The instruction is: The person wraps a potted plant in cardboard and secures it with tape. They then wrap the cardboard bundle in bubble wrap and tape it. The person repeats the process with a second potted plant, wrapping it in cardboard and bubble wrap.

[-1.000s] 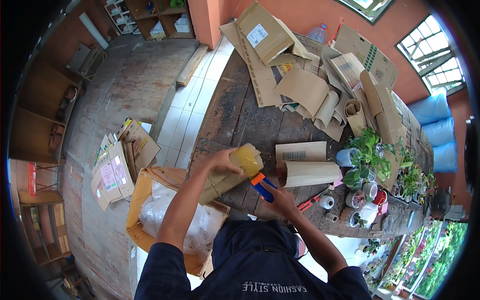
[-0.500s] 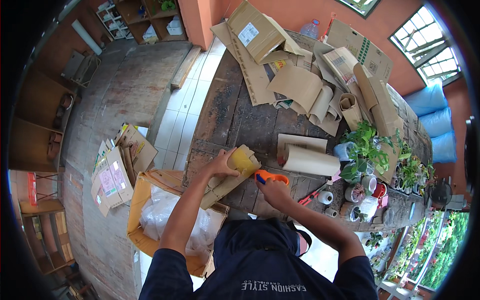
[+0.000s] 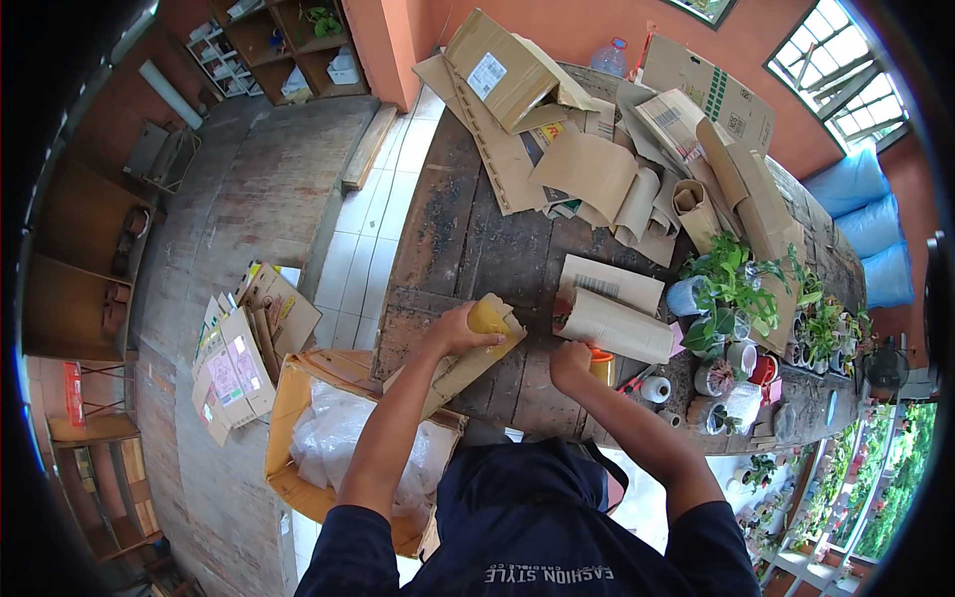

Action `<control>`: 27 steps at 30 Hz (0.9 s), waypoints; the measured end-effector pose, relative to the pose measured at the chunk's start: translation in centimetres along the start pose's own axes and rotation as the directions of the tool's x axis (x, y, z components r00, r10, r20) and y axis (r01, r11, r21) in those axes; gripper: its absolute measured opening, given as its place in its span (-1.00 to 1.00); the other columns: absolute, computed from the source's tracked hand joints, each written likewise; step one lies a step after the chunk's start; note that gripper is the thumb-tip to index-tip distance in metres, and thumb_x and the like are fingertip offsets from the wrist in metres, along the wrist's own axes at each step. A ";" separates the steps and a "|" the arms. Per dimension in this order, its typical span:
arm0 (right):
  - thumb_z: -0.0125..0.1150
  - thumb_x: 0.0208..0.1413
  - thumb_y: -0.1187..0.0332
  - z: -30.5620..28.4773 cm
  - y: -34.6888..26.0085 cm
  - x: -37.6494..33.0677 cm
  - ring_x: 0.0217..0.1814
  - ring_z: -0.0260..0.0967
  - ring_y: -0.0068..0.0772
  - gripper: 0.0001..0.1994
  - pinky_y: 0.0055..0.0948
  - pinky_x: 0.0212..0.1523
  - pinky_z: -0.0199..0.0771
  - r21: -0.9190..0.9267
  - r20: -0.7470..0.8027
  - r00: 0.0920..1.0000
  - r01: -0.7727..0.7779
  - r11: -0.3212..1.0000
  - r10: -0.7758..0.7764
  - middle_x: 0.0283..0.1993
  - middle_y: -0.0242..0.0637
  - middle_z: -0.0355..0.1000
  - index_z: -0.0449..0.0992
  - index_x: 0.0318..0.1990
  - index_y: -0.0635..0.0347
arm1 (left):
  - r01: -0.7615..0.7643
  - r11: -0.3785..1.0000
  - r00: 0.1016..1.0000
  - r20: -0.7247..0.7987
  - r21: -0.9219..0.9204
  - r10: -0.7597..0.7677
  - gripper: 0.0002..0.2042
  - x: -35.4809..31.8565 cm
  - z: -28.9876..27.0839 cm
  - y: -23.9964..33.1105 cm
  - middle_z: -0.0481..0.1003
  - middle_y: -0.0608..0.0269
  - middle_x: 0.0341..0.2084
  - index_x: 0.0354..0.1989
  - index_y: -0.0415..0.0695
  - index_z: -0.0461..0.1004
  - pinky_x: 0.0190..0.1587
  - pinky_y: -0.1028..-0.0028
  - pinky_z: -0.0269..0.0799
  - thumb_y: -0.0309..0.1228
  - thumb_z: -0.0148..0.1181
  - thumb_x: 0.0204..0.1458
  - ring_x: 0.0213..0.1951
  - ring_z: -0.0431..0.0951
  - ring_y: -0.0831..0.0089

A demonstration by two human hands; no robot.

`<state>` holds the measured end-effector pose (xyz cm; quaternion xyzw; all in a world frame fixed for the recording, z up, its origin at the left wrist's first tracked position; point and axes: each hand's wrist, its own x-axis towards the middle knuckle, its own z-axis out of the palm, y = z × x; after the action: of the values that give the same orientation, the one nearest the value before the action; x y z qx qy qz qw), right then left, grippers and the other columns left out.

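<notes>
My left hand (image 3: 458, 330) grips a bent piece of cardboard (image 3: 460, 373) with a yellow patch on its upper end. This piece slants over the table's near edge, close to the open box. Further right, my right hand (image 3: 570, 365) is closed at an orange tape dispenser (image 3: 602, 366), mostly hidden behind the fist, with a yellowish roll showing. Just beyond that hand lies a curled sheet of brown cardboard (image 3: 619, 326). Red-handled scissors (image 3: 637, 379) and a white spool (image 3: 656, 389) rest to the right of the dispenser.
Cardboard pieces (image 3: 587, 169) are heaped at the far side of the dark wooden table (image 3: 438, 239). Potted plants (image 3: 731, 298) crowd its right side. A cardboard box (image 3: 284, 453) with clear plastic wrap stands at the left, near more flattened cardboard (image 3: 234, 363).
My right hand has moved right with the orange tape dispenser, away from the yellow-patched cardboard. My left hand still grips that piece. The whole view has shifted slightly.
</notes>
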<state>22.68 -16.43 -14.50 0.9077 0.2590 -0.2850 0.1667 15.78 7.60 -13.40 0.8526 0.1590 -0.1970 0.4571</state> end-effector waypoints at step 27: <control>0.57 -0.24 0.31 -1.5 -3.7 -1.7 0.43 0.13 0.11 -0.06 -0.15 0.38 0.21 0.435 -0.695 0.478 0.874 0.216 -0.536 0.38 0.07 0.13 0.12 0.34 0.17 | 0.017 0.296 0.997 0.039 -0.955 0.069 -0.24 -8.0 6.4 -5.8 0.34 0.04 0.22 0.40 -0.18 0.09 0.27 0.30 0.27 0.20 -0.19 0.24 0.21 0.38 0.29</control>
<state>20.02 -13.38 -12.82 0.6892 0.5357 -0.2154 -0.4377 4.94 4.55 -16.94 0.4099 0.2143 -0.0874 0.8823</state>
